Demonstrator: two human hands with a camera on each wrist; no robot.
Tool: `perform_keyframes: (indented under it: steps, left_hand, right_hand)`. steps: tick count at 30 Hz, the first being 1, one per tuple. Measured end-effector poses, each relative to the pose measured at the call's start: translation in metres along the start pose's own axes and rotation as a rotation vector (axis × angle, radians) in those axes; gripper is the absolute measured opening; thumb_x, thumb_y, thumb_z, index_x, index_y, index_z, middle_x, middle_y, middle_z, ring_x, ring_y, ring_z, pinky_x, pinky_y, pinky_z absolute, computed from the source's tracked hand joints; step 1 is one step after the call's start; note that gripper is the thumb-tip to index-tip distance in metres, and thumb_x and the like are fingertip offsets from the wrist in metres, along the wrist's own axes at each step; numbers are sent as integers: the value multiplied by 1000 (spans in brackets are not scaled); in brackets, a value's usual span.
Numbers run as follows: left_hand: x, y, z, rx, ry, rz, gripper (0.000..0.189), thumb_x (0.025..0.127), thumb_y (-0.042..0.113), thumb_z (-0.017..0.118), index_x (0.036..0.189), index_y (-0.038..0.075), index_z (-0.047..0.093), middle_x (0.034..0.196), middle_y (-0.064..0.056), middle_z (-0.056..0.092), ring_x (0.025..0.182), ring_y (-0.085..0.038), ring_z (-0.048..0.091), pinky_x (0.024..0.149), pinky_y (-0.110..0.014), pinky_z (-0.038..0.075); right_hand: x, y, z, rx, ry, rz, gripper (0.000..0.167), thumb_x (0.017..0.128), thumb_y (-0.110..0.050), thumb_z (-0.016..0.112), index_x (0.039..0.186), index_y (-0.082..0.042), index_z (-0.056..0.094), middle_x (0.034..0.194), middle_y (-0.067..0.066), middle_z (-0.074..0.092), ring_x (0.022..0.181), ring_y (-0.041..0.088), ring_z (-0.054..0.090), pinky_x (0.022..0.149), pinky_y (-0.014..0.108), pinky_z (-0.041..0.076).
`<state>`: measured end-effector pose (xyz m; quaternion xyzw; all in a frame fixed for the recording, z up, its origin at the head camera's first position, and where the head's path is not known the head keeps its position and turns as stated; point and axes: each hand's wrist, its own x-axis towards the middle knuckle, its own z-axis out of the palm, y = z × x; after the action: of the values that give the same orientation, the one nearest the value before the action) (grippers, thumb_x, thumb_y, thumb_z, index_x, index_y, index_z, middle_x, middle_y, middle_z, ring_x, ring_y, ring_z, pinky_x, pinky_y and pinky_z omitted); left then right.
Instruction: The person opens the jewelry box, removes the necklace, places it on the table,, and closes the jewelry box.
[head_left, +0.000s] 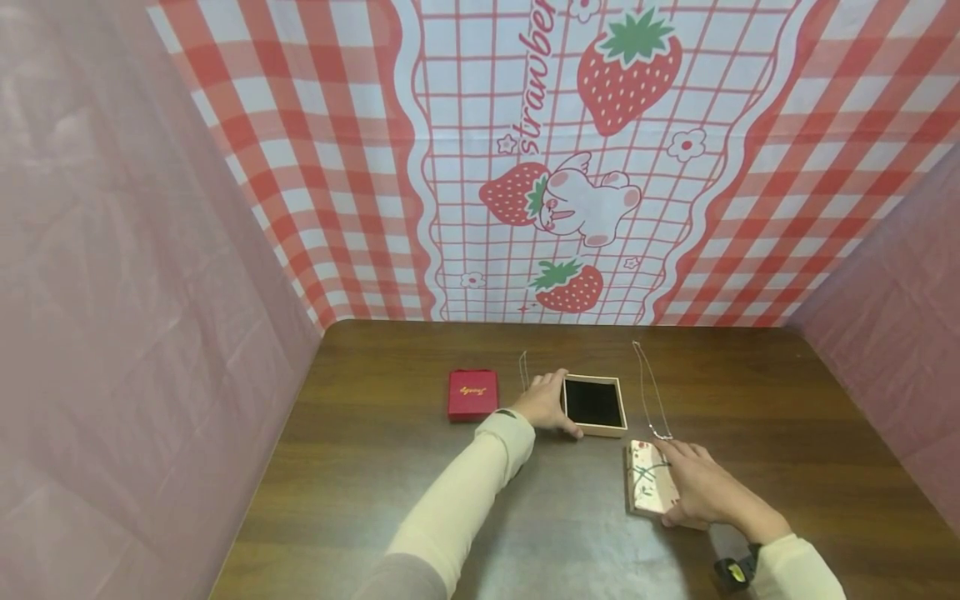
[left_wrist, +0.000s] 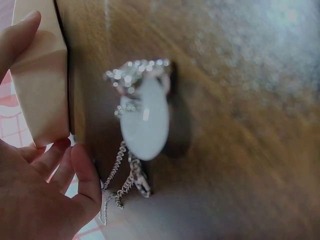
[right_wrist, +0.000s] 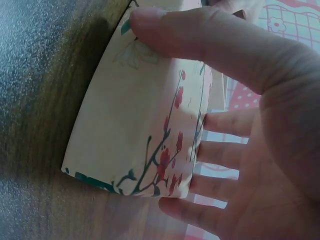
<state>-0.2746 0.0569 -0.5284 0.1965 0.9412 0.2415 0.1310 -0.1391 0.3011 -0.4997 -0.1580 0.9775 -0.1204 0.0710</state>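
My left hand (head_left: 543, 403) grips the left end of an open cream box (head_left: 602, 432) with a black lining, thumb and fingers on opposite sides. Beside that hand lies a silver chain necklace (head_left: 522, 365); in the left wrist view its pendant shows a white oval stone (left_wrist: 145, 122) under a sparkling top. To the right, my right hand (head_left: 703, 482) holds a cream box lid (head_left: 647, 483) printed with red flowers and dark stems. Its thumb lies on one side, its fingers along the other. A second necklace (head_left: 654, 392) lies just beyond the lid.
A closed red box (head_left: 472, 396) with gold lettering sits left of my left hand on the brown wooden table (head_left: 360, 467). A strawberry-print cloth (head_left: 360, 167) hangs behind the table, with pink cloth (head_left: 135, 292) at both sides.
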Motion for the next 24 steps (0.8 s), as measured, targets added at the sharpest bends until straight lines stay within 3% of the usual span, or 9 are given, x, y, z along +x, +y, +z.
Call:
perform_keyframes:
  steps: [24]
  left_hand:
    - [-3, 0, -2, -16, -4, 4, 116, 60, 48, 90, 152, 17, 27, 151, -5, 42, 137, -22, 39, 109, -38, 43]
  right_hand:
    - [0, 1, -11, 100, 31, -21, 107, 43, -37, 92, 130, 8, 50, 126, 29, 58, 112, 48, 53, 91, 62, 46]
